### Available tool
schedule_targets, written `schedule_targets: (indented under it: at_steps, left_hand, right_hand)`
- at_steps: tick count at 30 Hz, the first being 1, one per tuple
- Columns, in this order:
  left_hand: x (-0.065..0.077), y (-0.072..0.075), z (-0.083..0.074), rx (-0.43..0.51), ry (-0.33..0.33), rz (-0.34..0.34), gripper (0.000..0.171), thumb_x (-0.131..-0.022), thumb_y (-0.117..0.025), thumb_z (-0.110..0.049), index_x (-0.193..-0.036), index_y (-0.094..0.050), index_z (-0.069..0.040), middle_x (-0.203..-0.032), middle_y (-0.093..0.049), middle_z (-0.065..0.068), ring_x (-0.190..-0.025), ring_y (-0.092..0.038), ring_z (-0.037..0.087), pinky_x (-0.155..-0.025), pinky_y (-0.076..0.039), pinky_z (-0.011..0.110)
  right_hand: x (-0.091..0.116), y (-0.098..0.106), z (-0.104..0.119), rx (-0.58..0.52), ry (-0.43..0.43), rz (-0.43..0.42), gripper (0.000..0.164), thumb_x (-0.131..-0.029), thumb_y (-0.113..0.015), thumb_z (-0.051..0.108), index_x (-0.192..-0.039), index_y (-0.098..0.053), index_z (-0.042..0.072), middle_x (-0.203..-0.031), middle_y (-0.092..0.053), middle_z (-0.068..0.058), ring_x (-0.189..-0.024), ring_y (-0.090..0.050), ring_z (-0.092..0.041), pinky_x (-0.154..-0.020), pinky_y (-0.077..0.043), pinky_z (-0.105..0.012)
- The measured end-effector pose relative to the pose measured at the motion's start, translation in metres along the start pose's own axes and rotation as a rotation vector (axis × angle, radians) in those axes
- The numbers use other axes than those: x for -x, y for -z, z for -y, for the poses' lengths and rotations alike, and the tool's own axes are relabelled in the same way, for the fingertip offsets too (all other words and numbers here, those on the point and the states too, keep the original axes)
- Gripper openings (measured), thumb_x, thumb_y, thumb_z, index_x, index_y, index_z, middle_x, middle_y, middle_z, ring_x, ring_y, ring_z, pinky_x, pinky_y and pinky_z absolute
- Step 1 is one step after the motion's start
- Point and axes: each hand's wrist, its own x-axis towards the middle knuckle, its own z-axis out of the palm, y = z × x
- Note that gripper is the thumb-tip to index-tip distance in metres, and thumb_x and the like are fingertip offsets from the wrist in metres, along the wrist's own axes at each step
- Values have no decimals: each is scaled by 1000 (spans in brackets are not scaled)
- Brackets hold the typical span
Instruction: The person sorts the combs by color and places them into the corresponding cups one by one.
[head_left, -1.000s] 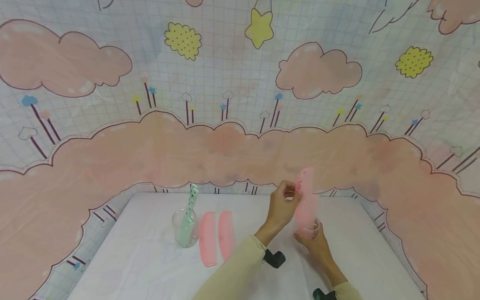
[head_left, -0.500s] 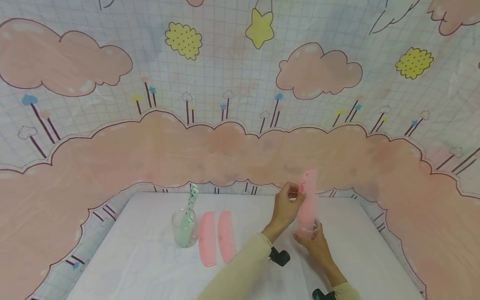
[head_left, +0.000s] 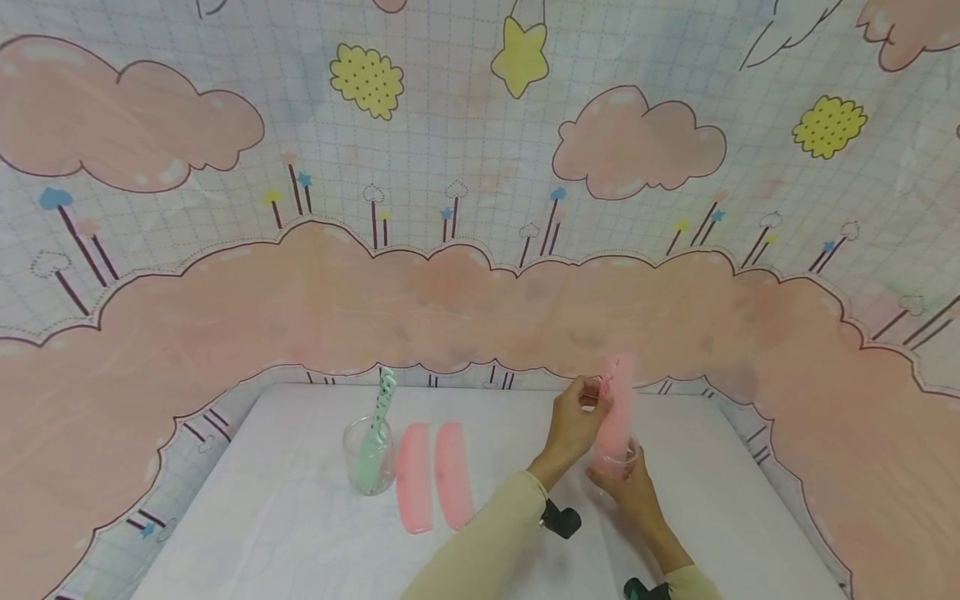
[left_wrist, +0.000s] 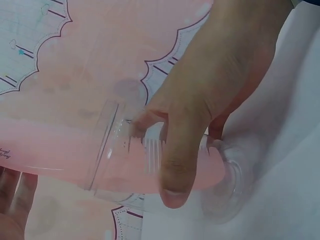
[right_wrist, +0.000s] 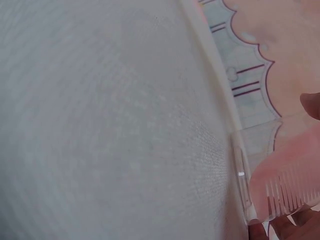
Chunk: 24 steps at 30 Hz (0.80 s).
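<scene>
A pink translucent comb (head_left: 619,412) stands nearly upright, its lower end inside a clear cup (head_left: 628,457). My left hand (head_left: 572,427) pinches the comb by its left edge near the top. Lower down, my right hand (head_left: 636,487) grips the cup, thumb and fingers on opposite sides. Through the cup wall (left_wrist: 110,135) in the left wrist view, the comb's teeth (left_wrist: 152,155) show, its rounded end close to the base. In the right wrist view the comb's end (right_wrist: 265,175) lies near the cup's bottom, with right fingertips (right_wrist: 285,227) along one side.
Two more pink combs (head_left: 416,477) (head_left: 453,475) lie side by side on the white table (head_left: 285,525). Left of them stands another clear cup (head_left: 349,458) holding a mint-green spotted utensil (head_left: 381,408). A patterned cloth backdrop (head_left: 450,308) rises behind the table.
My left hand has moved slightly right and then down, and the comb has sunk deeper into the cup. My right hand and the cup have stayed in place.
</scene>
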Motion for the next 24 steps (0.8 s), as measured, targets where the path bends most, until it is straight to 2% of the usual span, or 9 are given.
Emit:
schedule_targets:
  at_steps: [7,12,16,24]
  left_hand:
    - [4,1,3,-66,10,18,14,-92,-68,-17,-104,-64,-10,-96,-71,5,-87,-64,6,-76,-53,17]
    - [7,2,7,-100,-4,19,21,-92,-67,-16,-112,-63,-13,-99,-70,5,-89,-65,8,-81,-56,25]
    - [9,2,10,-95,-9,19,19,-93,-66,-16,-111,-65,-12,-100,-70,5,-90,-65,9,-83,-57,30]
    - [12,2,12,-75,3,18,16,-94,-64,-19,-107,-69,-11,-99,-72,4,-89,-65,7,-76,-53,16]
  right_hand:
    - [-1,0,-1,-1,-1,6,110,-81,-77,41,-156,-5,5,-154,-28,-29,-138,-37,-45,-110,-35,-62]
    - [-1,1,-2,-5,-14,22,113,-82,-77,42,-156,0,4,-158,-21,-29,-143,-30,-46,-112,-30,-64]
    - [-1,0,-2,-8,-14,21,113,-82,-77,42,-156,0,5,-158,-20,-28,-142,-31,-46,-111,-32,-63]
    - [-1,0,-3,1,-24,15,113,-81,-77,44,-156,-1,6,-157,-21,-29,-141,-32,-47,-110,-34,-63]
